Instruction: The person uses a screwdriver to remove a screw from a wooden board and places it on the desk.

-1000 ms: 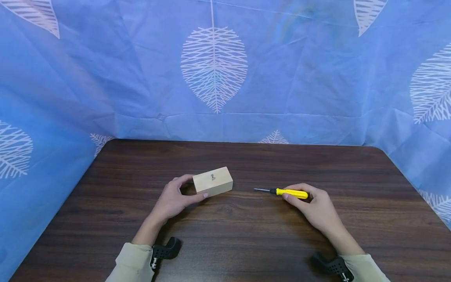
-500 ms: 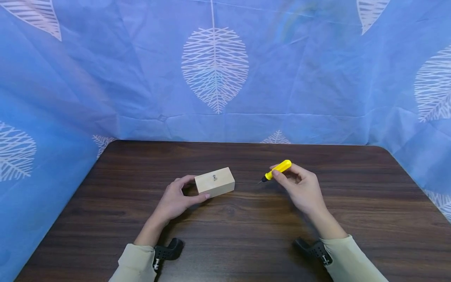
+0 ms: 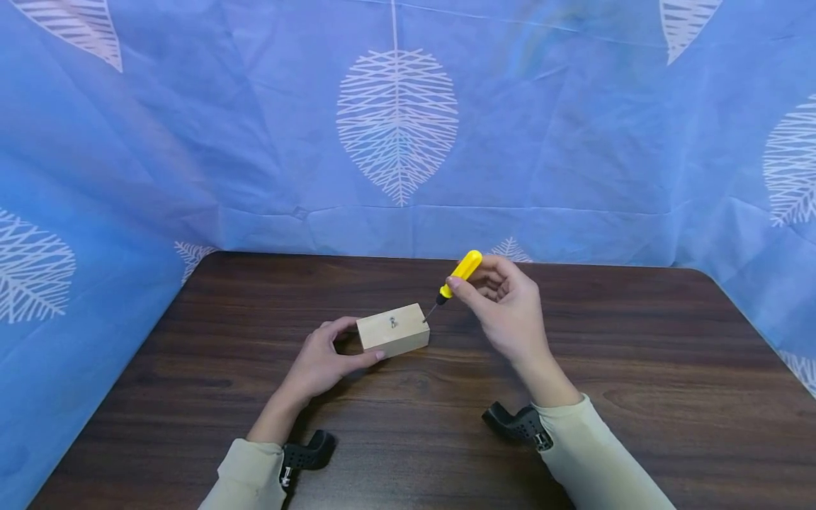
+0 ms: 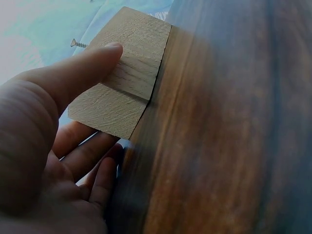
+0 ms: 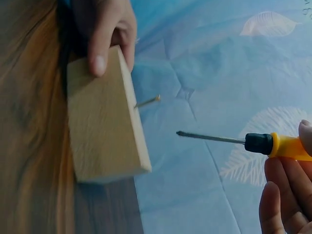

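Note:
A pale wooden block (image 3: pixel 403 343) rests on the table, and a screw (image 3: pixel 392 322) stands up from its top face. My left hand (image 3: pixel 321 361) grips the block's left end, thumb on the near side and fingers behind. In the right wrist view the screw (image 5: pixel 148 101) sticks well out of the wood. My right hand (image 3: pixel 513 308) pinches the yellow handle of a screwdriver (image 3: pixel 463 268), which is tilted with its shaft pointing down and left. Its tip (image 5: pixel 180 133) is apart from the screw, near the block's right end.
The dark wood-grain table (image 3: pixel 408 439) has a far edge close behind the block. Beyond it hangs a blue cloth (image 3: pixel 274 142) with white leaf prints. A black wrist mount (image 3: pixel 309 450) sits on the left wrist and another mount (image 3: pixel 516 423) on the right.
My right hand has moved left and up toward the block, and the screwdriver has swung from lying level to tilted, tip down. The left hand has stayed on the block.

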Demonstrator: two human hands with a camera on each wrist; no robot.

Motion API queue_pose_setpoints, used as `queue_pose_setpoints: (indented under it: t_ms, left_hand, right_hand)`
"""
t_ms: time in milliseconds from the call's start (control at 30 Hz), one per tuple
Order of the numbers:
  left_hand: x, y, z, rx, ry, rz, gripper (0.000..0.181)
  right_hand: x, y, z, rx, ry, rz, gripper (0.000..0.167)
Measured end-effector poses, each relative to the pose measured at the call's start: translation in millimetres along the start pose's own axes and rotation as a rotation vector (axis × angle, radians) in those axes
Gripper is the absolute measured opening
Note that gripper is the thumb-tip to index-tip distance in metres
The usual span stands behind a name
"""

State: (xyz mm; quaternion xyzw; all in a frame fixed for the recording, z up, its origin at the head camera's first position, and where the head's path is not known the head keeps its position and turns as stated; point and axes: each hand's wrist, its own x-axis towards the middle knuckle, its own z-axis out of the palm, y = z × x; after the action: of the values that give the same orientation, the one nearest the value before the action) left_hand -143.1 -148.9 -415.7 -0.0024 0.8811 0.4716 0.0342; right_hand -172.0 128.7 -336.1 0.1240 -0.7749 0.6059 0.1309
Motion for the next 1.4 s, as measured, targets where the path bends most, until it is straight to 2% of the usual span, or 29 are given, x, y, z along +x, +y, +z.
queue_pose_setpoints:
  t_ms: [267,400,733,1067,1167,1400]
  left_hand:
    - [0.4,-1.4,-0.5,0.009,-0.003,0.012,0.059]
    - [0.2,-0.9,-0.5,0.013,-0.001,0.014,0.059]
    - [-1.0,0.2,-1.0,0.017,0.002,0.007,0.060]
    - [-1.5,0.6,-2.5,0.024,-0.005,-0.016,0.066]
    - [-1.4,0.2,-2.6,0.022,-0.006,-0.011,0.065]
    - [-0.5,-0.2,-2.6,0.017,-0.006,0.003,0.060]
  right_hand:
    - [6.7,-9.7,22.2,0.102,-0.005,-0.044,0.030]
    - [8.0,-15.2,31.6,0.112,-0.028,-0.073,0.031]
    - [7.9,-21.3,46.5,0.051,-0.086,-0.121,0.028]
    - [7.1,-16.9,49.6,0.002,-0.113,-0.096,0.027]
    - [6.6,-15.7,50.4,-0.023,-0.122,-0.129,0.027]
    - [6.3,-18.9,53.1,-0.098,-0.179,-0.271,0.030]
